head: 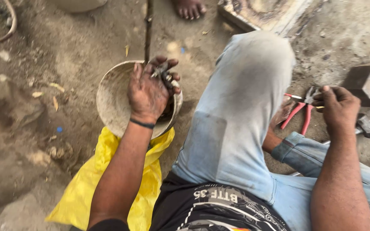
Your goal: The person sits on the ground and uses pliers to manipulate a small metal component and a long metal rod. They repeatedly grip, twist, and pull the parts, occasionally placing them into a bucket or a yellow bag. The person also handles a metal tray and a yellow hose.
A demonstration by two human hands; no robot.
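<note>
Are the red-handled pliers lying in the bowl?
No: the red-handled pliers lie on the ground by the right hand, far from the bowl beneath the left hand.

L hand gripping small metal parts over bowl; R hand on red pliers, right.

Grimy left hand with a thin dark wristband; faded light-blue jeans; black printed shirt.
</note>
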